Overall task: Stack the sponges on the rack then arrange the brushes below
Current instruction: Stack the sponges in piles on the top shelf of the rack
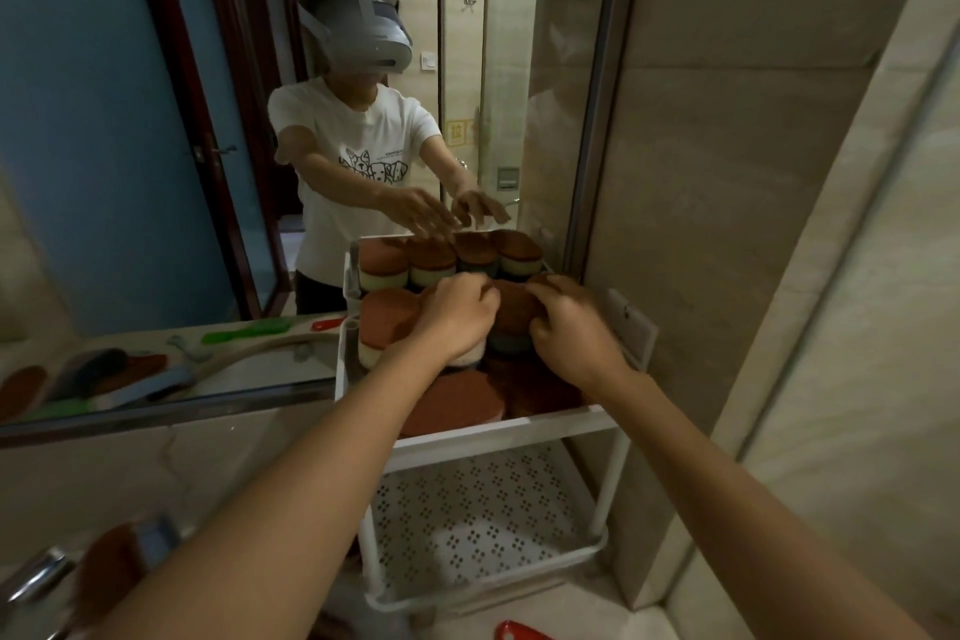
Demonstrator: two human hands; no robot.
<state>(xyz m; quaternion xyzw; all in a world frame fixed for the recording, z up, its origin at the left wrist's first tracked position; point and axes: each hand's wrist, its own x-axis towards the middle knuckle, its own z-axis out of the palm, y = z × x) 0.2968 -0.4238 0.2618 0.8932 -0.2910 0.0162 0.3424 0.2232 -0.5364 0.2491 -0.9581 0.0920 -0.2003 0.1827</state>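
A white two-tier rack (pixel 498 434) stands on the counter against the mirror. Its top shelf holds several brown-topped sponges, stacked at the back (pixel 387 322) and flat at the front (pixel 454 403). My left hand (pixel 454 314) rests curled on a stacked sponge in the middle of the top shelf. My right hand (pixel 569 325) grips the sponge stack (pixel 511 327) beside it on the right. The perforated lower shelf (pixel 478 515) holds nothing. A brush with a brown head (pixel 117 569) lies on the counter at the lower left, partly hidden by my left arm.
The mirror (pixel 156 146) reflects the person, the rack and brushes on the counter. A chrome tap (pixel 31 579) is at the bottom left. A red object (pixel 519 631) lies on the counter before the rack. A tiled wall (pixel 753 224) closes the right side.
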